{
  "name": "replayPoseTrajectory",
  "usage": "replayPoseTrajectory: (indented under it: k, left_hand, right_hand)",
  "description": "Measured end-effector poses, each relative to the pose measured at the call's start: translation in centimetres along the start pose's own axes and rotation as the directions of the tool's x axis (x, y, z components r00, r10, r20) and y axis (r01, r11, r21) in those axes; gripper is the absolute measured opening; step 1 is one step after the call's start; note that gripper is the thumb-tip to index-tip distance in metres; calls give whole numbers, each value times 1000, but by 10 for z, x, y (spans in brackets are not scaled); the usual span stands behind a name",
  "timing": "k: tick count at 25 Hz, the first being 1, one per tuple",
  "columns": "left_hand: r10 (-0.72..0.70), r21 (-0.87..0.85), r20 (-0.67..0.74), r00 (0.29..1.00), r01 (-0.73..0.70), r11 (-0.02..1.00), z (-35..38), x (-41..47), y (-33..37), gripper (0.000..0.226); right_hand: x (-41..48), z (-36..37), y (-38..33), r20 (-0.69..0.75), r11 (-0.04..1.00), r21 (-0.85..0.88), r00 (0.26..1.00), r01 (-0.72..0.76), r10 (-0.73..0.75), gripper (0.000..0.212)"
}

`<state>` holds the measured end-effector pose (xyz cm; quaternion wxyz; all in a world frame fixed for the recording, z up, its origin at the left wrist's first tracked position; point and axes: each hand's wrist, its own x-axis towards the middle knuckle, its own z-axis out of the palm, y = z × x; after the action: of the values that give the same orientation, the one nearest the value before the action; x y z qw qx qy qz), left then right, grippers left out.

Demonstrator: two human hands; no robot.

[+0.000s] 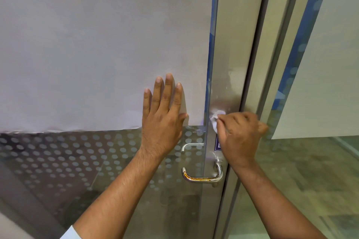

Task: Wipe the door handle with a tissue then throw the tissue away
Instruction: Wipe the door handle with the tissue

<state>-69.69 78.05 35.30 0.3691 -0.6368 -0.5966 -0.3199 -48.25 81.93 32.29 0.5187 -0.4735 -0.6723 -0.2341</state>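
A steel lever door handle (pixel 202 177) with a rusty orange streak sticks out of the metal door stile (pixel 226 60), low in the view. My right hand (pixel 240 137) is closed around a crumpled white tissue (pixel 215 120) and presses it against the stile, well above the handle. The tissue is apart from the handle. My left hand (pixel 162 118) lies flat with fingers spread on the glass door panel (pixel 97 44), left of the stile, holding nothing.
White paper covers the upper glass; below it the glass has a dotted frosted band (pixel 68 151). A blue sticker (pixel 217 144) sits on the stile under my right hand. The door frame (pixel 272 44) and another glass panel stand to the right.
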Motion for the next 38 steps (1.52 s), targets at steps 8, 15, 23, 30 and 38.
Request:
replayPoseTrajectory:
  k: [8, 15, 23, 30, 38]
  left_hand:
    - [-10, -2, 5, 1000, 10, 1000, 0, 0, 2, 85]
    - [-7, -2, -1, 1000, 7, 1000, 1, 0, 1, 83]
    - [-10, -22, 1, 1000, 10, 1000, -2, 1, 2, 80]
    - [-3, -9, -8, 1000, 3, 1000, 0, 0, 1, 81]
    - [-4, -9, -13, 1000, 4, 1000, -1, 0, 1, 80]
  right_hand:
    - [10, 8, -15, -2, 995, 23, 995, 101, -101, 5]
    - [-19, 14, 2, 15, 996, 40, 997, -76, 76, 5]
    - [-62, 24, -2, 136, 996, -34, 988, 83, -78, 8]
    - [-51, 27, -7, 48, 987, 79, 989, -142, 138, 8]
    - [-86, 31, -8, 218, 996, -54, 973, -66, 77, 14]
